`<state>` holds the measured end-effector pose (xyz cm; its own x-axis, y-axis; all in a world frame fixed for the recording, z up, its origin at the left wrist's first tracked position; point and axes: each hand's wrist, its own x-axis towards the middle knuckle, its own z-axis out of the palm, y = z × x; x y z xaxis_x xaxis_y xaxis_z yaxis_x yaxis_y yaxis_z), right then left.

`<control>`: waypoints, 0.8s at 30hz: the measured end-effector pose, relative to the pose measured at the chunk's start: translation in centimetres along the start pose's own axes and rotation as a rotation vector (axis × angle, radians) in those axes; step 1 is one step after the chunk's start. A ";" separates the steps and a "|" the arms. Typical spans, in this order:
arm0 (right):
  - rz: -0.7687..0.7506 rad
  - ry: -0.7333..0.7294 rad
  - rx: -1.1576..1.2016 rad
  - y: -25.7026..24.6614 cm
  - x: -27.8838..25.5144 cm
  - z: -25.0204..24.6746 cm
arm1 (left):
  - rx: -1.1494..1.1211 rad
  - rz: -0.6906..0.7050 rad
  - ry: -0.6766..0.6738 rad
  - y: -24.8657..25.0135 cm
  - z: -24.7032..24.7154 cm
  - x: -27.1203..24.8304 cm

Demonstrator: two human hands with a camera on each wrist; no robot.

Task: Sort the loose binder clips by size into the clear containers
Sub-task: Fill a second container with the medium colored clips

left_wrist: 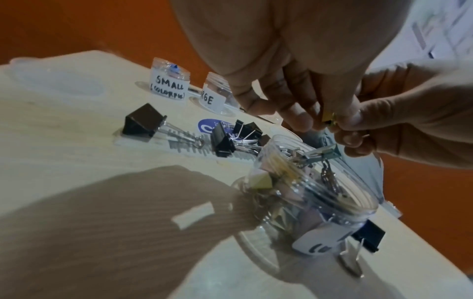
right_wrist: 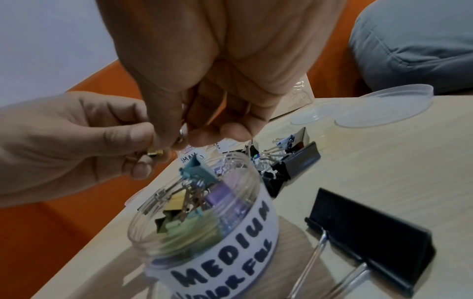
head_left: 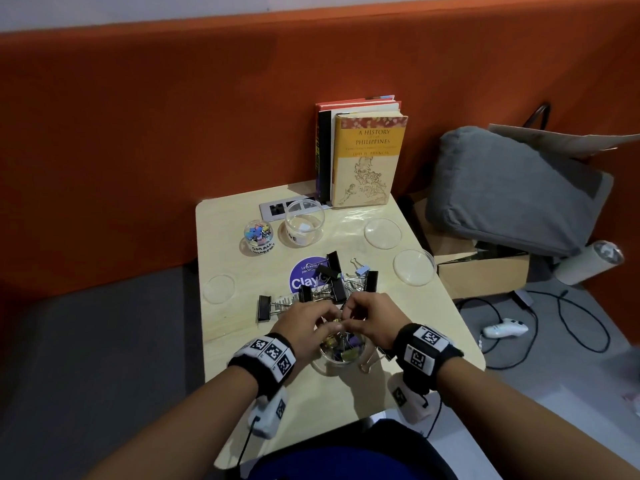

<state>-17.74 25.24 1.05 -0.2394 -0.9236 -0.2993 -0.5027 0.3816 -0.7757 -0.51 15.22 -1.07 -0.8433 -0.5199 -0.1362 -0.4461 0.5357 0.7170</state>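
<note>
Both hands, left hand (head_left: 304, 323) and right hand (head_left: 372, 318), pinch a small gold clip (left_wrist: 329, 119); best released squarely above the medium jar (right_wrist: 204, 228) beneath.

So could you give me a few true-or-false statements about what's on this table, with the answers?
1. Both hands pinch a small gold clip above the MEDIUM jar. True.
2. The MEDIUM jar is empty. False: coloured clips lie in it.
3. The LARGE jar holds the black clips. False: the black clips lie loose on the table.
4. The SMALL jar holds colourful clips. True.
</note>
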 end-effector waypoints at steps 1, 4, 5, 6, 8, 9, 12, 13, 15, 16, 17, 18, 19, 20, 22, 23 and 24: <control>-0.005 0.006 -0.008 0.0 0.0 0.2 | -0.024 -0.009 0.008 0.0 0.1 0.0; -0.057 0.018 -0.058 0.1 -0.2 0.4 | -0.085 -0.035 0.034 -0.1 0.1 0.0; -0.085 0.006 -0.125 0.1 -0.3 0.3 | -0.102 -0.043 0.041 -0.2 0.0 -0.1; -0.107 -0.027 -0.220 0.2 -0.4 0.3 | -0.117 -0.054 0.050 -0.3 -0.3 -0.1; -0.109 -0.134 -0.409 0.7 -0.5 0.3 | -0.123 -0.086 0.088 -0.8 -1.1 0.1; -0.106 -0.179 -0.496 0.9 -0.6 0.5 | -0.114 -0.108 0.109 -1.1 -1.7 0.2; -0.115 -0.244 -0.630 1.7 -0.6 1.2 | -0.063 -0.152 0.162 -2.5 -3.8 0.5; -0.120 -0.238 -0.619 1.8 -0.6 1.5 | -0.036 -0.155 0.181 -3.0 -4.7 0.7; -0.115 -0.211 -0.579 2.0 -0.6 1.6 | 0.015 -0.168 0.245 -4.3 -6.5 1.5; -0.110 -0.205 -0.569 1.9 -0.5 1.6 | 0.024 -0.195 0.286 -4.9 -7.7 2.1; -0.100 -0.202 -0.565 1.8 -0.4 1.6 | 0.025 -0.240 0.326 -5.5 -8.8 2.9; -0.087 -0.197 -0.563 1.7 -0.3 1.6 | 0.030 -0.286 0.367 -6.2 -10.1 3.8; -0.075 -0.190 -0.562 1.6 -0.1 1.6 | 0.042 -0.330 0.398 -6.9 -11.1 4.9; -0.064 -0.182 -0.559 1.4 0.2 1.5 | 0.059 -0.367 0.416 -7.7 -12.1 5.9; -0.049 -0.171 -0.549 1.0 0.7 1.4 | 0.107 -0.409 0.434 -8.8 -13.7 7.7; -0.046 -0.171 -0.552 0.9 0.9 1.4 | 0.129 -0.415 0.438 -9.3 -14.3 8.4; -0.045 -0.173 -0.560 0.8 1.0 1.4 | 0.143 -0.417 0.442 -9.6 -14.7 9.1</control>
<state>-17.15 24.60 -0.63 -0.0924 -0.9135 -0.3961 -0.8826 0.2593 -0.3922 0.45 -4.44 0.87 -0.3994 -0.9143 -0.0669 -0.7722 0.2962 0.5621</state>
